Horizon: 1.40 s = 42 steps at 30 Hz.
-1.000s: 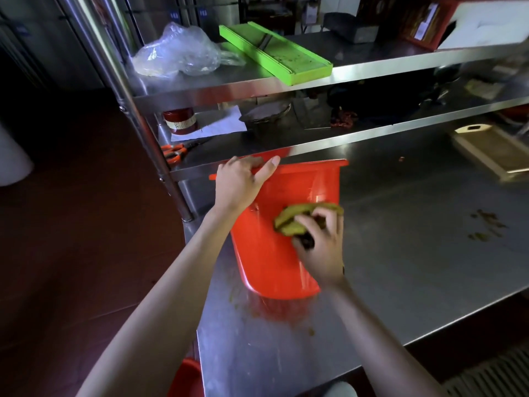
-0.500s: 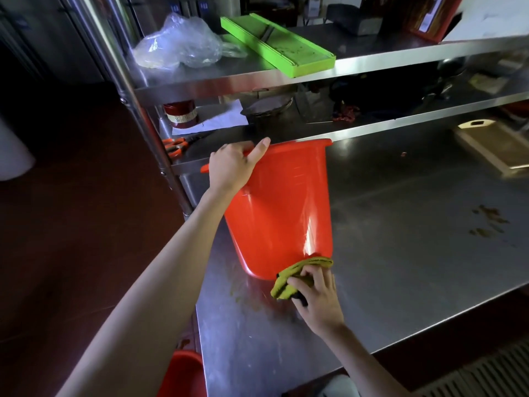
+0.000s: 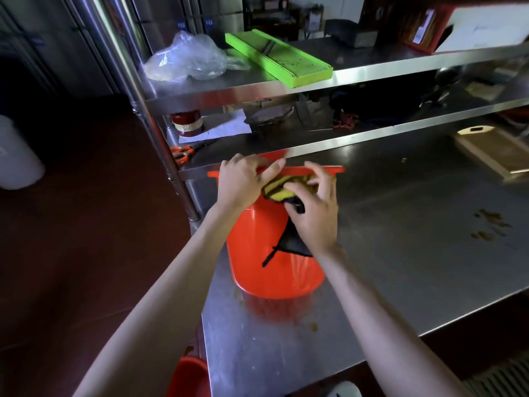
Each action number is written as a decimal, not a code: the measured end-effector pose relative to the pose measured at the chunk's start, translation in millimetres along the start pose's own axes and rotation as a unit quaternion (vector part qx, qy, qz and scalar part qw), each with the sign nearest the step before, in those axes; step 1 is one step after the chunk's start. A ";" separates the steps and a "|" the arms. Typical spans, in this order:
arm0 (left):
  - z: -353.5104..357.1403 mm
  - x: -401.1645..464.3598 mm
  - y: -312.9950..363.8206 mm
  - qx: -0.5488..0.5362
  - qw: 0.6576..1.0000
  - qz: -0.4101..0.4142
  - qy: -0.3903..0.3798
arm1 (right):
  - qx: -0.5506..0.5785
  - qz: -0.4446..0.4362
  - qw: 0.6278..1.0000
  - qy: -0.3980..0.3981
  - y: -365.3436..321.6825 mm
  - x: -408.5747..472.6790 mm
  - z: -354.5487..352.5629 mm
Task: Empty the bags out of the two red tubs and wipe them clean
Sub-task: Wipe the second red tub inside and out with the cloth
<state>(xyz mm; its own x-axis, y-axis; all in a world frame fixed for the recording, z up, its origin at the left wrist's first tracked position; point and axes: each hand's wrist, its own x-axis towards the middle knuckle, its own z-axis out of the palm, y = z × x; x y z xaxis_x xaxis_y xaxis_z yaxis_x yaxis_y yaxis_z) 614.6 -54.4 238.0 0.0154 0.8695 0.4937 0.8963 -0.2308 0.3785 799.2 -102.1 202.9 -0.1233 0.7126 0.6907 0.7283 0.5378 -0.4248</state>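
Now at the table's [image 3: 400,253] left edge, left hand [image 3: 243,181] grips the red tub's [image 3: 257,253] rim; right hand [image 3: 313,213], fingers [image 3: 320,181] curled on the cloth [image 3: 282,189], should press firmly along that rim.

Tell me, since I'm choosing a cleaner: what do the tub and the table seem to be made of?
The red tub looks like glossy moulded plastic: uniform colour, thin rim, bright sheen on its wall. The table looks like brushed stainless steel: grey, mirror-like reflections, fine streaks. Both are judged from looks alone.
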 end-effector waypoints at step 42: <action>15.9 8.6 15.1 -0.041 0.998 -0.051 -0.023 | 0.014 0.038 0.999 -0.006 11.7 -143.5 8.8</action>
<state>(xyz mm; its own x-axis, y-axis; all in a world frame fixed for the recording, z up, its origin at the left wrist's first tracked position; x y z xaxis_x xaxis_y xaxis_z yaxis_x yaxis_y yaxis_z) 635.3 -43.5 235.6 -0.0514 0.9093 0.4130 0.8548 -0.1738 0.4890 819.5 -194.1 93.7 -0.0767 0.7575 0.6483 0.7168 0.4939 -0.4923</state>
